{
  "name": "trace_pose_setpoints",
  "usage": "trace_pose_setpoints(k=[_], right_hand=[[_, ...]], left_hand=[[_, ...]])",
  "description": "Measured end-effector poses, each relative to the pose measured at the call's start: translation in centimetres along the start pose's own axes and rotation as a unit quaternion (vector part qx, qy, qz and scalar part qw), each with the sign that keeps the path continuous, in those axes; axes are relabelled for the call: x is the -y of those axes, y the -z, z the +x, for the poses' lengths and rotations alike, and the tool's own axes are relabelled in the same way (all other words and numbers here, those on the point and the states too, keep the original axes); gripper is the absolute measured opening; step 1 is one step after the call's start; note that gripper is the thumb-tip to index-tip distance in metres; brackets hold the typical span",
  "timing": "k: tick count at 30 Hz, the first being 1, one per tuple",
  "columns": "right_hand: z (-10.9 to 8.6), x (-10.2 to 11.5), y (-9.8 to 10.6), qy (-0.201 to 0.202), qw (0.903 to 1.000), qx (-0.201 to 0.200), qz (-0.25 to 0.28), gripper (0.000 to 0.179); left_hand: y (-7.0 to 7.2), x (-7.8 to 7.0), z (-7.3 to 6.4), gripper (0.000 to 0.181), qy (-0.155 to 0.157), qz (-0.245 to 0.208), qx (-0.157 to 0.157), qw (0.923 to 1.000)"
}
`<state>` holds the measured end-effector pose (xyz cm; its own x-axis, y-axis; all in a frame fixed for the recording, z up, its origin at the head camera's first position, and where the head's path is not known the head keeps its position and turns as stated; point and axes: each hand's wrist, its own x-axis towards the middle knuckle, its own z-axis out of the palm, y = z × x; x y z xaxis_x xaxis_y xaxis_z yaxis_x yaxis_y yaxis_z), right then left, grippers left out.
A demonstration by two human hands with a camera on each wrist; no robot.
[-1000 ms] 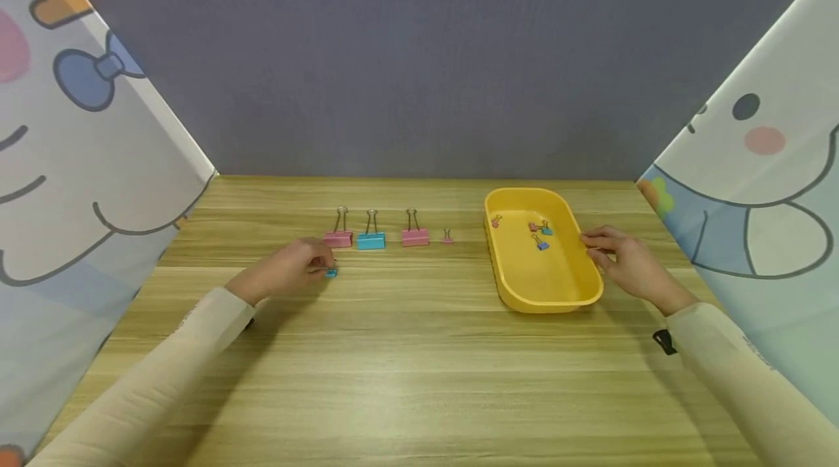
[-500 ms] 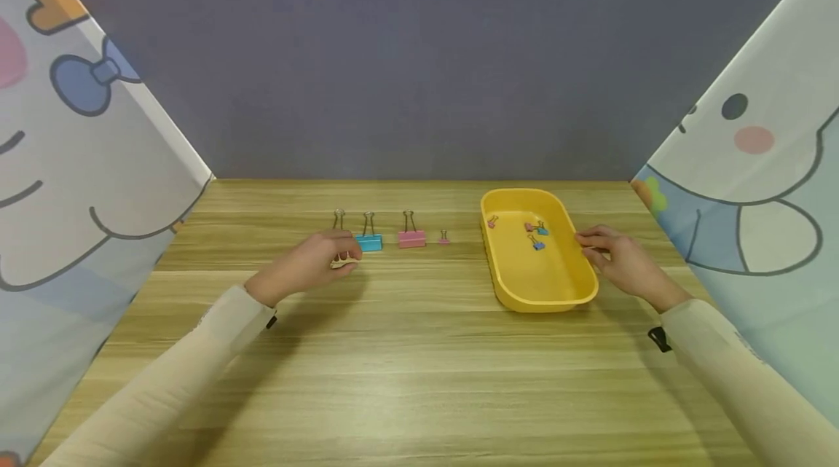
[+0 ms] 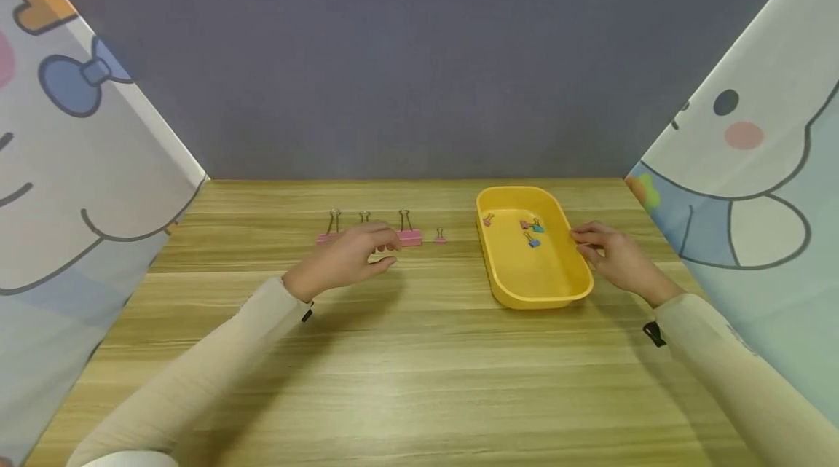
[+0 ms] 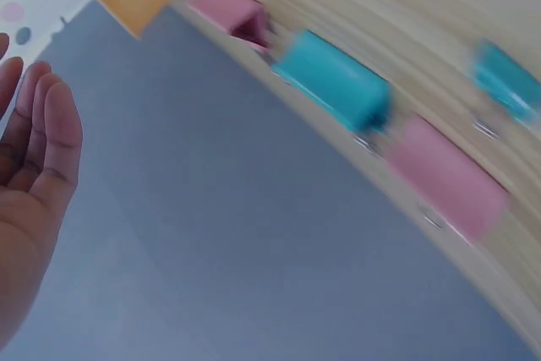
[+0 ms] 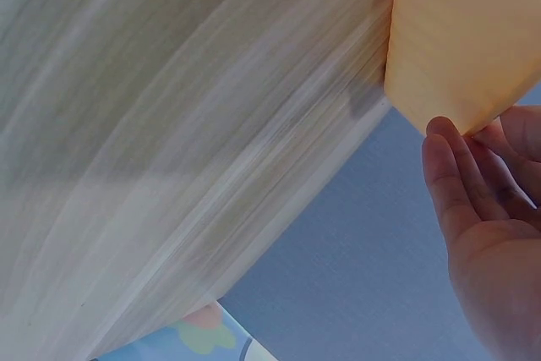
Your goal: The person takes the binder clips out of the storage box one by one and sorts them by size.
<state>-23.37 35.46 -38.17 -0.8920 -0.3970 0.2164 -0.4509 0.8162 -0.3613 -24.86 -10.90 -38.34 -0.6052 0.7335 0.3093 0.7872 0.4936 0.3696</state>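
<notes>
My left hand is over the row of binder clips, fingers loosely bent and nothing visible in them. In the head view it covers the large blue binder clip, which the left wrist view shows blurred as a blue clip. Large pink binder clips stand on either side, one at left and one at right; a small pink binder clip lies further right. A small blue binder clip appears in the left wrist view. My right hand pinches the right rim of the yellow tray.
Several small binder clips, among them a blue one and a pink one, lie inside the tray. A grey panel rises behind the wooden table. Cartoon-printed panels flank both sides.
My left hand has left the small blue binder clip and moved right along the row. My right hand stays at the tray rim. The head view has shifted slightly.
</notes>
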Motion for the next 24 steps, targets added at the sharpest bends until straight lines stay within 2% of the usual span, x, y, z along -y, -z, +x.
trace_pose_setpoints(k=[5,13,24], right_hand=[[0.0,-0.1,0.1,-0.006,1.0,0.004,0.004,0.029],[0.0,-0.1,0.1,0.005,0.9999,-0.003,-0.009,0.028],[0.2,0.0,0.1,-0.006,1.0,0.003,0.0,0.027]], left_hand=[[-0.9,-1.3,2.5,0.017,-0.022,-0.008,-0.02,0.9995],[-2.3,-3.5,6.3,0.016,-0.034,-0.023,-0.023,0.9989],[-3.8,-5.5,10.8,0.018,-0.024,-0.048,-0.017,0.9984]])
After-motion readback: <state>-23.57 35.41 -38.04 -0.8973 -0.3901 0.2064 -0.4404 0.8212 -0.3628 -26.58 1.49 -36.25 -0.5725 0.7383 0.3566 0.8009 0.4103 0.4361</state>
